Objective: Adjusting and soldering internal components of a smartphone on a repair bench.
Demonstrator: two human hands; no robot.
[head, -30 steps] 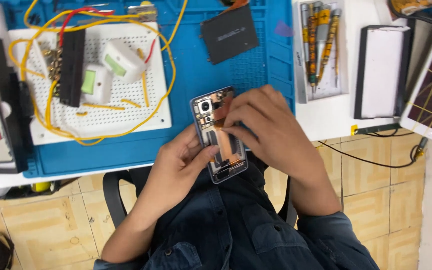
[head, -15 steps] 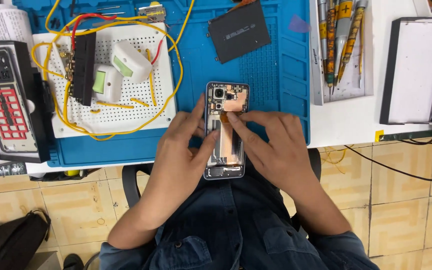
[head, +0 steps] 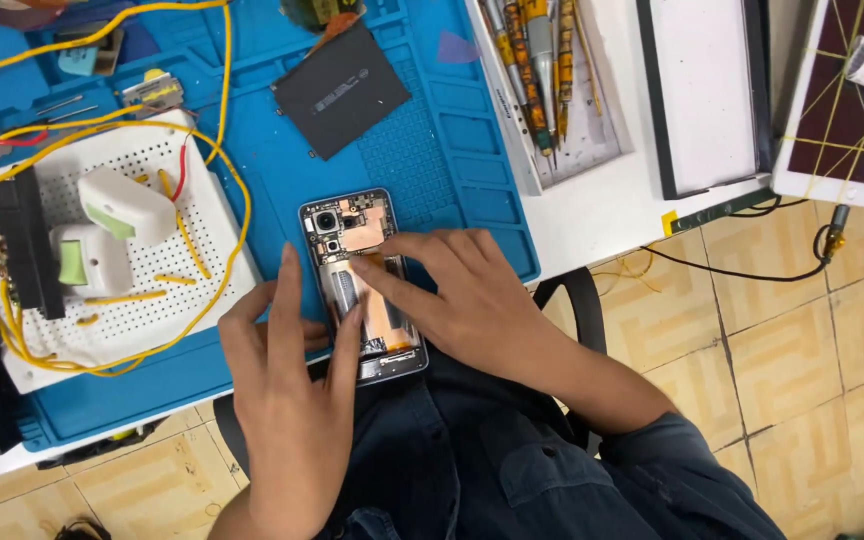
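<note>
An opened phone [head: 344, 228] with its back removed lies at the near edge of the blue work mat [head: 452, 160], its camera end pointing away from me. My left hand [head: 287, 400] steadies its left side, with fingers on the frame and the lower inside. From the right, my right hand [head: 462, 295] reaches across with its fingertips pressed on the orange strip in the middle of the phone. A flat black battery [head: 342, 88] rests on the mat beyond the phone.
A white perforated board [head: 122, 300] with yellow wires, a black block and two white-green pieces sits left. A clear tray of screwdrivers [head: 552, 90] lies right of the mat, then a black-framed white panel [head: 707, 90]. Tiled floor is below.
The view has shifted and drawn closer. The phone now lies straighter, and my right fingertips have slid toward its middle while my left hand stays at its left side.
</note>
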